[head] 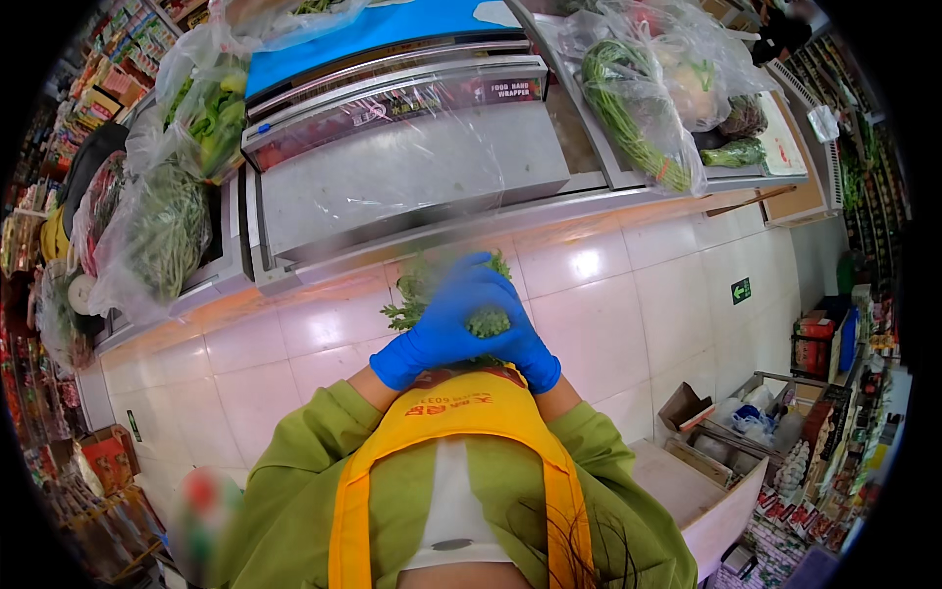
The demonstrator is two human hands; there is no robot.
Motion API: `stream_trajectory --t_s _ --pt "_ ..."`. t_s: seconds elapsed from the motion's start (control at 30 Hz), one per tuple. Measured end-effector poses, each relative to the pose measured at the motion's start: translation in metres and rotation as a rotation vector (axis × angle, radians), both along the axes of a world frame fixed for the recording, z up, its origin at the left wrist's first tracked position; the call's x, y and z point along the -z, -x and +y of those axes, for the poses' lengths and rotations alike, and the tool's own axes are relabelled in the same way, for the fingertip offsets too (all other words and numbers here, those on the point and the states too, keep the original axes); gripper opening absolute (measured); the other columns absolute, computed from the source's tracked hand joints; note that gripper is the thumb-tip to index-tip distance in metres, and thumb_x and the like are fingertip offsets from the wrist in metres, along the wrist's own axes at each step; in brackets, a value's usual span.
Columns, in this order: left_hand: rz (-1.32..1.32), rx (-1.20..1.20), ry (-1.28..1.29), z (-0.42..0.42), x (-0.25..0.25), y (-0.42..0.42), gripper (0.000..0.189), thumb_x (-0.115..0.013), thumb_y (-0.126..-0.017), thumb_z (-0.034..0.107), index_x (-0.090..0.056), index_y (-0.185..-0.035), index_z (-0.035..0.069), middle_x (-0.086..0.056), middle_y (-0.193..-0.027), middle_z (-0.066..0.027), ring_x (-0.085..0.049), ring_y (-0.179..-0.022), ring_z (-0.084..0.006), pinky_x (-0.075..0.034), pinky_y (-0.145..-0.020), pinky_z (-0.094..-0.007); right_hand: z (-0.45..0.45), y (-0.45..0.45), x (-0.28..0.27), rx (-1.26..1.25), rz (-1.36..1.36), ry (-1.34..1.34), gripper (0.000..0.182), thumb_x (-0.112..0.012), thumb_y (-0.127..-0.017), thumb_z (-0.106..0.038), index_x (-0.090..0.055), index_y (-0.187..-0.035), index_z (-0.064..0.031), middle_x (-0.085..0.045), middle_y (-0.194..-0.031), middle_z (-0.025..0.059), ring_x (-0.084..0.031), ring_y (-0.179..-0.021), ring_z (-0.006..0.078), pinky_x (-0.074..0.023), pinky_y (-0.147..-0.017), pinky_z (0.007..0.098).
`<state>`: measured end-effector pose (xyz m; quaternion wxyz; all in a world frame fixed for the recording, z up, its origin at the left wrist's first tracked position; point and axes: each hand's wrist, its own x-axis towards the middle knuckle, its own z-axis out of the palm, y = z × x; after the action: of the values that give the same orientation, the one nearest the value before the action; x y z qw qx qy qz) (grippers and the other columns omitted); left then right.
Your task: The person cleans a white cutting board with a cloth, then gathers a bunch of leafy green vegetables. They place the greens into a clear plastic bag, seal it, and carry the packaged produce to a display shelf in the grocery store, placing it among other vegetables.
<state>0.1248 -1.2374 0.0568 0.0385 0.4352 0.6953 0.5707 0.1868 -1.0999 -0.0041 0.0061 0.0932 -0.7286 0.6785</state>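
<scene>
Both of my hands wear blue gloves and meet in front of the yellow apron (449, 412). My left hand (434, 331) and my right hand (519, 331) are closed around a bunch of leafy green vegetables (489, 322); its leaves stick out to the left and above the fingers. Part of the bunch is blurred or hidden by the gloves. Beyond the hands stands a metal food wrapping machine (405, 169), with clear film stretched over its flat plate.
Bagged greens (165, 228) lie on the counter at left, and a bag of long green stalks (625, 110) lies at right. A blue sheet (368, 33) is behind the wrapper. Boxes (736, 434) and a pale table (670, 478) stand at lower right.
</scene>
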Motion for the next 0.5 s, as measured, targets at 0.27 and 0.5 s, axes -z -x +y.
stream_trajectory --t_s 0.27,0.5 --pt "-0.447 0.031 -0.054 -0.003 0.006 -0.011 0.039 -0.068 -0.076 0.024 -0.058 -0.112 0.012 -0.056 -0.109 -0.008 -0.051 -0.106 -0.0242 -0.033 -0.101 -0.0368 -0.001 -0.011 0.016 0.079 -0.336 0.358 0.057 -0.07 -0.07 -0.004 -0.046 -0.121 -0.0053 -0.052 -0.116 0.0083 -0.051 -0.106 0.0184 -0.0428 -0.091 0.0308" --pt "-0.972 0.106 -0.333 -0.004 -0.001 -0.014 0.036 -0.037 -0.095 0.023 -0.049 -0.124 0.005 -0.053 -0.118 -0.0092 -0.05 -0.11 -0.0178 -0.038 -0.097 -0.0318 -0.007 0.005 -0.037 0.052 -0.226 0.158 0.044 -0.066 -0.073 -0.001 -0.052 -0.115 -0.0039 -0.056 -0.107 0.005 -0.053 -0.099 0.0148 -0.0432 -0.087 0.0286"
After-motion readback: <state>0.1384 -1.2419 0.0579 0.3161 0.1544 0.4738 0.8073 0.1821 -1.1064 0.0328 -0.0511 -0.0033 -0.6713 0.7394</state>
